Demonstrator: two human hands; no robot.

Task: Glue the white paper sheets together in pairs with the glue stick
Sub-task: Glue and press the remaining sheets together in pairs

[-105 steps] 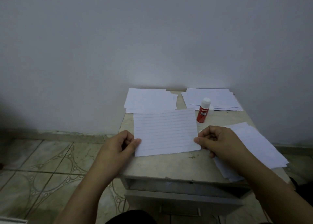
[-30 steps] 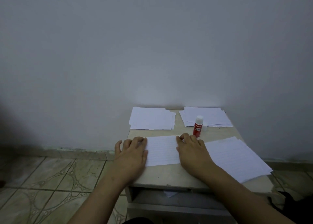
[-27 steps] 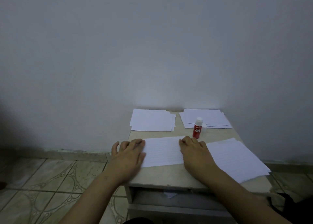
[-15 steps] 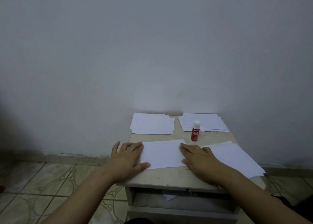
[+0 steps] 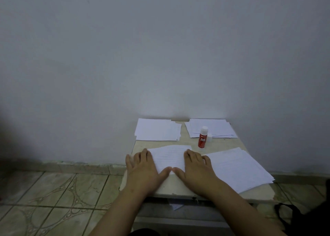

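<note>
Floor (image 5: 53,200): patterned tiles, left of the small table and lower than its top.
Small table (image 5: 178,187): pale worn top set against the grey wall (image 5: 160,48); the landmark for all entries below.
Left hand (image 5: 142,167): lies flat at the table's near-left part, fingers straight and spread, palm down; its inner fingers and thumb press the left edge of the lined sheet, while its outer fingers rest on the table's left edge.
Far-left stack (image 5: 157,129): white sheets lying flat at the table's far-left corner, against the wall, apart from both hands.
Lined sheet (image 5: 169,158): white ruled paper lying flat on the table's near-middle, between the two hands; whether it is one sheet or a glued pair cannot be told.
Right hand (image 5: 196,166): lies flat to the right of the table's middle, fingers straight, palm down on the right part of the lined sheet; its thumb tip nearly meets the left thumb at the sheet's near edge.
Glue stick (image 5: 202,137): red body, white cap on, upright on the table's far-middle, just beyond the right hand and not touched.
Far-right stack (image 5: 210,127): loose white sheets at the table's far-right corner, just behind the glue stick.
Near-right stack (image 5: 237,167): fanned white sheets on the table's near-right part, overhanging its right edge, just beside the right hand.
</note>
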